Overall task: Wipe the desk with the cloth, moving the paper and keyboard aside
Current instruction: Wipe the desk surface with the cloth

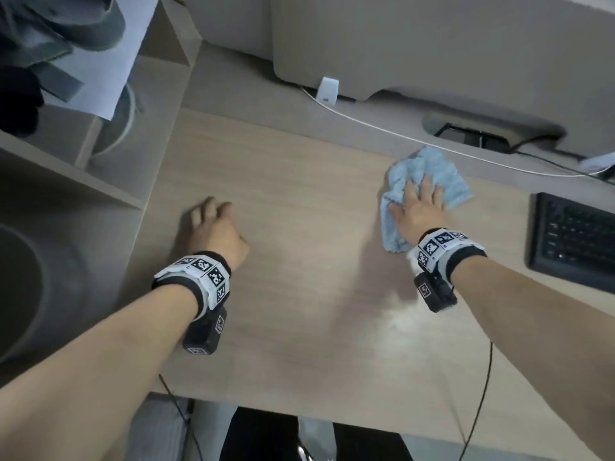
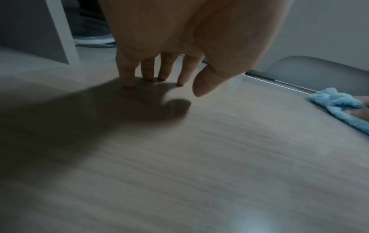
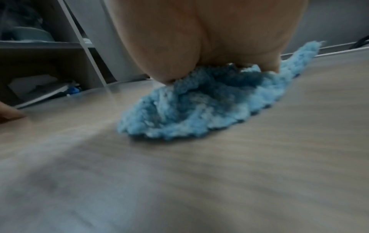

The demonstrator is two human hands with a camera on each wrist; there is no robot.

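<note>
Head view: right hand (image 1: 417,209), fingers spread, presses the cloth (image 1: 429,188) flat on the desk (image 1: 299,227), near a white cable (image 1: 382,128) and the keyboard (image 1: 575,241) at right. A far stroke could snag the cable.

Left wrist view: left hand (image 2: 179,47) empty, fingertips (image 2: 129,82) resting on the desk.

Right wrist view: cloth is bunched; it may skip patches.

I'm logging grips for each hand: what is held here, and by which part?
Nothing is gripped. The right hand presses flat on the middle of the blue cloth; the left hand rests its fingertips on the bare desk.
</note>
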